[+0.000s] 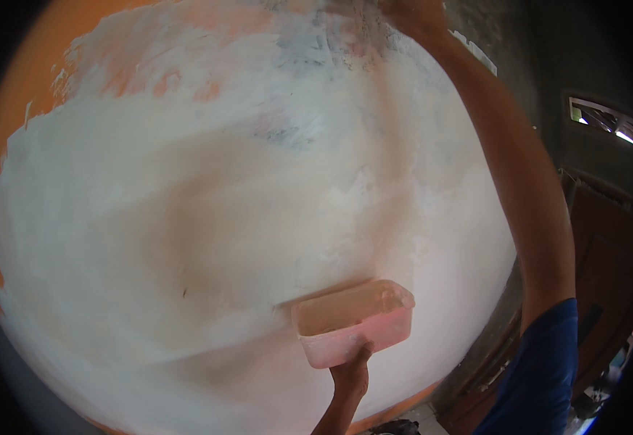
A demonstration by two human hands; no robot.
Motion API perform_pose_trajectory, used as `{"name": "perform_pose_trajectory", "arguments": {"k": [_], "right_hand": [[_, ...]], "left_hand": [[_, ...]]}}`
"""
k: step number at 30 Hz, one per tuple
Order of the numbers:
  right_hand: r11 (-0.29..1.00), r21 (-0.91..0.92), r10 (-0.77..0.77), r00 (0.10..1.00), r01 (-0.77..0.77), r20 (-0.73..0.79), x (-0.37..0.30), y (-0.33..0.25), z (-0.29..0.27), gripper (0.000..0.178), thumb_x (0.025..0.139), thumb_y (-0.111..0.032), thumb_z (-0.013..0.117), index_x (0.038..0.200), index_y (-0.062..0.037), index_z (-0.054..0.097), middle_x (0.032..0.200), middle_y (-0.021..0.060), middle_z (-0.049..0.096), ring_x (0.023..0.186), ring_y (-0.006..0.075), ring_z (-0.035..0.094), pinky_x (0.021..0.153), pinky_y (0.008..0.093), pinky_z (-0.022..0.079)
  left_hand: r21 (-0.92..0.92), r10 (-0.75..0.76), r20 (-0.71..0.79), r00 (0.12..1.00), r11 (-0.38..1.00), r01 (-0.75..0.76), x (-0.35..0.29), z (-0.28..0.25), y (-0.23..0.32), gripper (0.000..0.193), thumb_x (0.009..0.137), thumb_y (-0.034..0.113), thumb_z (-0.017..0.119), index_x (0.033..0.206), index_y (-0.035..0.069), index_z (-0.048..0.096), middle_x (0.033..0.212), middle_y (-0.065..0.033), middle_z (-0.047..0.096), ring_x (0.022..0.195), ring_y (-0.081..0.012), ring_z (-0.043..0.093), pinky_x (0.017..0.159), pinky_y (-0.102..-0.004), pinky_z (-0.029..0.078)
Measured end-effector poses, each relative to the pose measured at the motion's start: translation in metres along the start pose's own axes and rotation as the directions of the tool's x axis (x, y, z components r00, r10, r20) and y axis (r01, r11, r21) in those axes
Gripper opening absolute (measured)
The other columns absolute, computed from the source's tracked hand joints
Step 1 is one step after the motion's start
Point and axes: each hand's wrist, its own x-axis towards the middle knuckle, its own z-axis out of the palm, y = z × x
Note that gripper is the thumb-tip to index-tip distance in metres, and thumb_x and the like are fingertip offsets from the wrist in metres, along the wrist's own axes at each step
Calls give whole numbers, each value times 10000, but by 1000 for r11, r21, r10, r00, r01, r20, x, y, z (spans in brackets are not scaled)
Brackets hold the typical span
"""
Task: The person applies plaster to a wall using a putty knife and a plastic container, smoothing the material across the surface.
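In my left hand [352,373] is a pinkish, translucent plastic tub [356,337], gripped from below and tilted so its open top faces up. Pale paste coats its inside. The tub is close to a wall [258,210] covered in uneven white filler. My right arm stretches high along the right side, and my right hand [414,18] is at the top edge, against a rough, darker patch of wall. Its fingers look closed, partly cut off by the frame. A blurred dark streak beside them may be a flat tool; I cannot make it out.
Orange paint [11,123] shows along the wall's left rim. To the right stand a dark grey wall with a small vent window [606,123] and a reddish-brown door [599,268]. A dark object [396,426] lies on the floor at the bottom.
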Motion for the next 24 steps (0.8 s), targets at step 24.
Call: {"name": "perform_pose_trajectory", "arguments": {"k": [24], "right_hand": [[909,261,294,944,-325,150,-33,-9,-41,203,628,-96,544,768,37,604,671,193,573,641,280,577,601,360,450]], "left_hand": [[105,23,-9,1000,994,-22,-18,-5,10,531,683,-55,664,1112,25,360,1014,-86,476,943,-192,498,869,-314,427]]}}
